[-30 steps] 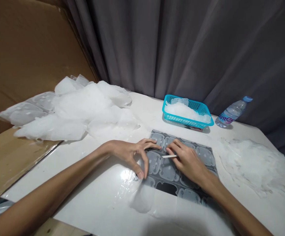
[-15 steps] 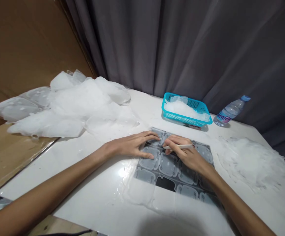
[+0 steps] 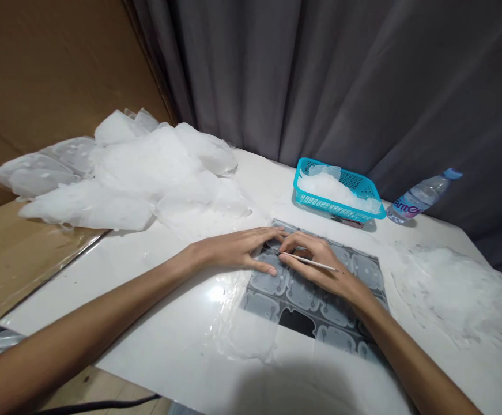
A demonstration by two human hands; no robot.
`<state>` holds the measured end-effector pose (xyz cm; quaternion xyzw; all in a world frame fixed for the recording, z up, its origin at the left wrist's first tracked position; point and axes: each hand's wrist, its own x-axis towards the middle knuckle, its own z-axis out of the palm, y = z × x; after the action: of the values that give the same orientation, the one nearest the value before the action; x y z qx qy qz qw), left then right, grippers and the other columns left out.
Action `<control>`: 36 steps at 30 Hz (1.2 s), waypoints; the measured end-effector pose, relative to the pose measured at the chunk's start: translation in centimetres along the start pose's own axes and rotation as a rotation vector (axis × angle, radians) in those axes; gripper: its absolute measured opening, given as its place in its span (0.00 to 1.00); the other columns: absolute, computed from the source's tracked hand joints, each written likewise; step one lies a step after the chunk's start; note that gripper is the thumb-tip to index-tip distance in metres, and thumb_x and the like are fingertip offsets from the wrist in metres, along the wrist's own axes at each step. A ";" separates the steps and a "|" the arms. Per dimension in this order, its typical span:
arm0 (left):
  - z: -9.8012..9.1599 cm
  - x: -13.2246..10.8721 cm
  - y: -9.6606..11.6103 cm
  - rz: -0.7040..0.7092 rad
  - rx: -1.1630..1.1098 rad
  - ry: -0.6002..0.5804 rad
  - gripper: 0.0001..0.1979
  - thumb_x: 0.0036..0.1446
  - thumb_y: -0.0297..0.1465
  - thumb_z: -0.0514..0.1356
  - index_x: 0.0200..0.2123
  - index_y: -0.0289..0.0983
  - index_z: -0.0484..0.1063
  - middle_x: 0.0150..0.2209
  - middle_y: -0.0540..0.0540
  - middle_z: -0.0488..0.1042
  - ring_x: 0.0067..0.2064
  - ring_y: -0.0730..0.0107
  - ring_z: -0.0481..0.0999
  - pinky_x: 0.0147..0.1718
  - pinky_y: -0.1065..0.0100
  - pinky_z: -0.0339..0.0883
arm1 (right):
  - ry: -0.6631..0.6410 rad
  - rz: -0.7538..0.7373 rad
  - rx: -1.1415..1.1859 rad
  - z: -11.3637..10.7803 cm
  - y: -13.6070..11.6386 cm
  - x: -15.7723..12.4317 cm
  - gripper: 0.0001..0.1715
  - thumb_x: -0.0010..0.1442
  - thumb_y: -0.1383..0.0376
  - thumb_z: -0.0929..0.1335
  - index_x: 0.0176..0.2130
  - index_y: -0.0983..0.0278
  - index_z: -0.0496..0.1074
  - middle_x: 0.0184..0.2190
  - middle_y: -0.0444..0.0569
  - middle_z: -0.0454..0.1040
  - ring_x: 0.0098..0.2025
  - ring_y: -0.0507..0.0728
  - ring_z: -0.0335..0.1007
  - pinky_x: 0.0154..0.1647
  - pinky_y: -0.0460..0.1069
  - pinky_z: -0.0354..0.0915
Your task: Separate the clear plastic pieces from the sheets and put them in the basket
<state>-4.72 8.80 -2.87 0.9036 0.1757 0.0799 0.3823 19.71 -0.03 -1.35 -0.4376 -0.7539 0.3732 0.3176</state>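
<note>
A translucent plastic sheet with rows of rounded, die-cut shapes lies on the white table, partly over a dark backing. My left hand rests flat on its left side, fingers stretched and thumb apart. Close beside those fingertips, my right hand pinches a slim white pen-like tool. Its thin tip points left and down at the sheet by my left fingers; exactly what it touches is hard to make out. One shape is gone near the front, leaving a black opening.
A large heap of white translucent pieces covers the back left. A turquoise basket holds more pieces, with a water bottle to its right. Another clear scrap pile lies at right. A grey curtain hangs behind.
My right hand has shifted slightly left on the sheet, and the tool has turned so that its narrow edge shows. My left hand stays pressed down. The view has moved a little.
</note>
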 end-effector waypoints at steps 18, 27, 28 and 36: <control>0.1 0.0 -0.6 -0.095 0.126 0.028 0.43 0.63 0.55 0.64 0.74 0.42 0.57 0.76 0.37 0.54 0.75 0.42 0.56 0.72 0.44 0.52 | -0.082 -0.027 -0.010 0.4 0.1 2.2 0.08 0.70 0.61 0.69 0.38 0.61 0.77 0.36 0.46 0.79 0.38 0.55 0.74 0.42 0.51 0.67; 0.3 0.2 -1.0 -0.039 0.162 0.014 0.43 0.66 0.53 0.62 0.75 0.41 0.54 0.77 0.36 0.52 0.76 0.45 0.53 0.72 0.50 0.51 | -0.085 -0.032 -0.029 0.8 -0.2 2.3 0.10 0.71 0.60 0.68 0.39 0.61 0.77 0.36 0.47 0.80 0.39 0.57 0.74 0.43 0.52 0.67; 0.3 0.2 -1.0 -0.043 0.165 0.010 0.43 0.66 0.53 0.62 0.75 0.41 0.54 0.77 0.36 0.51 0.76 0.45 0.53 0.73 0.51 0.50 | -0.088 -0.035 -0.045 0.7 -0.2 2.3 0.10 0.71 0.60 0.68 0.39 0.61 0.77 0.37 0.47 0.80 0.39 0.57 0.74 0.43 0.52 0.67; 0.0 0.3 -0.6 -0.082 0.133 -0.005 0.41 0.63 0.52 0.65 0.72 0.41 0.59 0.77 0.36 0.51 0.76 0.40 0.53 0.72 0.46 0.51 | -0.083 -0.035 -0.121 -0.5 -0.4 1.6 0.08 0.71 0.63 0.69 0.37 0.60 0.76 0.39 0.46 0.80 0.41 0.57 0.75 0.48 0.53 0.67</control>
<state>-4.59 9.32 -3.35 0.9193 0.2164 0.0500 0.3248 19.26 1.43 -0.55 -0.4269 -0.7951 0.3391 0.2656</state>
